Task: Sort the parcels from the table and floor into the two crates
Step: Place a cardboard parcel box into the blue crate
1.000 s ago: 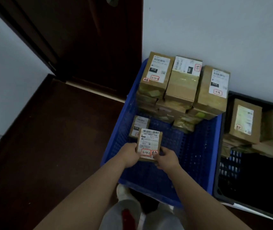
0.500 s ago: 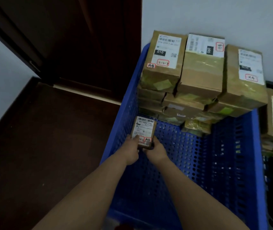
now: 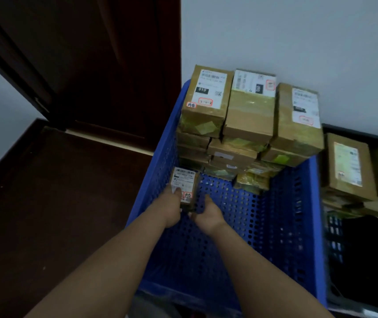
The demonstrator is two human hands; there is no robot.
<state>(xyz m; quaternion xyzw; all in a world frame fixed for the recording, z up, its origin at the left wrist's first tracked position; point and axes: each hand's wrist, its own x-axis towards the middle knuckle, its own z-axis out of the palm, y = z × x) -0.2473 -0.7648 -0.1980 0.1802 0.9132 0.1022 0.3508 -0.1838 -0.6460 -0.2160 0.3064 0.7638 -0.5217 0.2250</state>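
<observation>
My left hand (image 3: 172,206) pinches small parcel (image 3: 184,188) w/ thumb on label; right hand (image 3: 207,213) loosely curled beside it, contact unclear. I'd seat it flat in blue crate (image 3: 316,226) corner, snug vs stack (image 3: 247,125), then let go.

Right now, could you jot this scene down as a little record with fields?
Setting: blue crate on the floor, black crate beside it
Small parcel: low in the blue crate, at its left wall
Left hand: thumb on the parcel's label
Right hand: beside the parcel, contact unclear
Stacked parcels: far end of the blue crate
Other parcels: in the black crate
</observation>
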